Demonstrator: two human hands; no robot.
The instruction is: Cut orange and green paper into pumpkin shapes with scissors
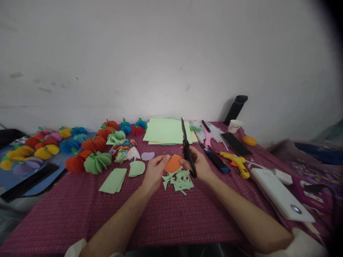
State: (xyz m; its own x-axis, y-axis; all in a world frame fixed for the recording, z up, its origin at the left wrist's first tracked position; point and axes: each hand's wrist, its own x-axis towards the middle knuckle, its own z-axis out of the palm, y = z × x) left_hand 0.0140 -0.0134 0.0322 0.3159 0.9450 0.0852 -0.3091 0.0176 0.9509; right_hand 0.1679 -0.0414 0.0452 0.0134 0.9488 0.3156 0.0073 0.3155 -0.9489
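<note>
head view showed the left hand [154, 171] pinching the orange paper [173, 164] by its edge above the green scraps [179, 180], and the right hand [199, 166] closed on the scissors [187, 151]. light and floppy, the paper seemed best held close to the blades.

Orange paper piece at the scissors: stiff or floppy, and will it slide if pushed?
Pinched in the left hand, the orange paper piece looks thin and small: probably light, holding shape yet easily creased. On the checked cloth it would likely snag rather than slide.
</note>
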